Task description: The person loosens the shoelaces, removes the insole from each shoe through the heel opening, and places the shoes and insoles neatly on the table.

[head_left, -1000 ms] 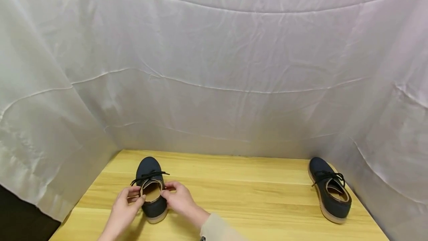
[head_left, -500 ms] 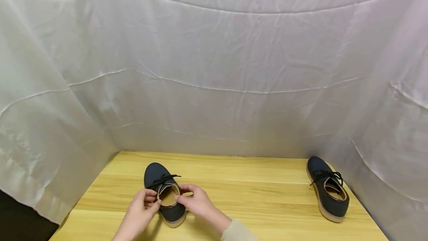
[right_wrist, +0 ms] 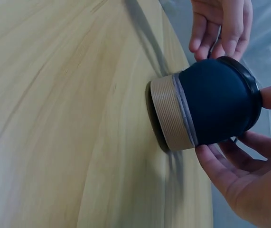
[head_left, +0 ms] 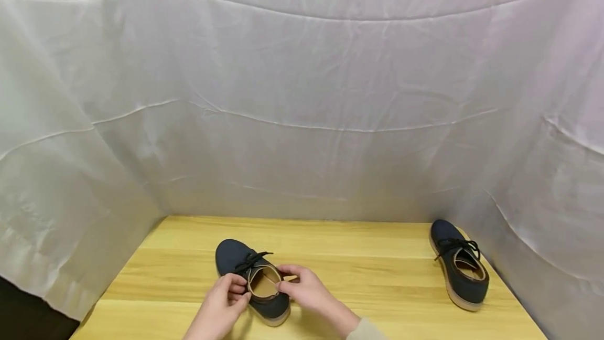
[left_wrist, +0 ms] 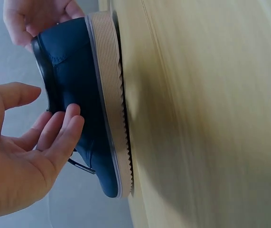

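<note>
A navy lace-up shoe [head_left: 233,256] with black laces, a tan lining and a pale ridged sole sits left of the middle in the head view, toe pointing to the far left. My left hand [head_left: 220,303] grips the left side of its opening, thumb at the collar and fingers along the outer side [left_wrist: 73,71]. From the other side, my right hand [head_left: 306,291] holds the collar near the heel [right_wrist: 216,102], thumb at the rim and fingers against the upper. The sole is right at the tabletop, with a dark shadow line beneath it.
The matching navy shoe [head_left: 472,290], its laces tied in a bow, stands at the right edge of the wooden table [head_left: 358,277]. Grey-white cloth [head_left: 302,161] hangs behind the table and along both sides. A dark area [head_left: 28,314] shows at the lower left.
Both hands have brought the held shoe rightward and slightly nearer, and its toe has turned further to the left. The other shoe stays in place on the table; the view shifts slightly.
</note>
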